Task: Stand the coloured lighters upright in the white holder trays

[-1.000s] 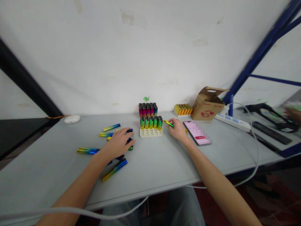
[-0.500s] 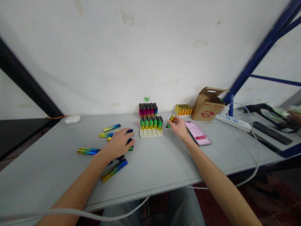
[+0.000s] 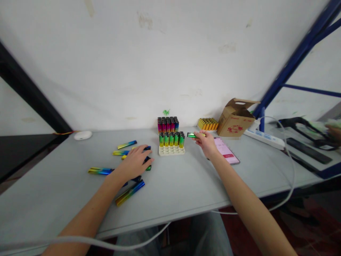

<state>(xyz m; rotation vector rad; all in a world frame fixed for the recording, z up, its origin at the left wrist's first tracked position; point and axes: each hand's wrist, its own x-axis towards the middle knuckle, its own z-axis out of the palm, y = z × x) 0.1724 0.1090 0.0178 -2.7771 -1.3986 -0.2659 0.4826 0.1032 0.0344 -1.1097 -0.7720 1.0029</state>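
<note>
In my right hand [image 3: 206,142], fingers pinched, is a green-yellow lighter [image 3: 192,135] lying sideways, its dark end pointing left. It hovers just right of a white rack [image 3: 172,152], whose back rows hold upright green-yellow lighters [image 3: 172,139]; the front holes show bare. My left hand [image 3: 137,160] rests palm down with fingers spread over a loose pile of shiny blue-yellow lighters, partly hiding them. Around it lie a blue-yellow lighter [image 3: 127,144] behind, others [image 3: 99,171] to the left, and one [image 3: 130,192] nearer the front edge.
Behind the rack stands a block of pink-and-blue lighters [image 3: 167,125]. Farther right are a tray of yellow-orange lighters [image 3: 208,124], an open cardboard box [image 3: 236,122], a phone [image 3: 227,151] and a power strip [image 3: 265,138]. A white case [image 3: 82,135] sits at the left.
My right hand has turned the lighter from a slanted position to nearly level, and the hand has shifted slightly right. My left hand stays in place.
</note>
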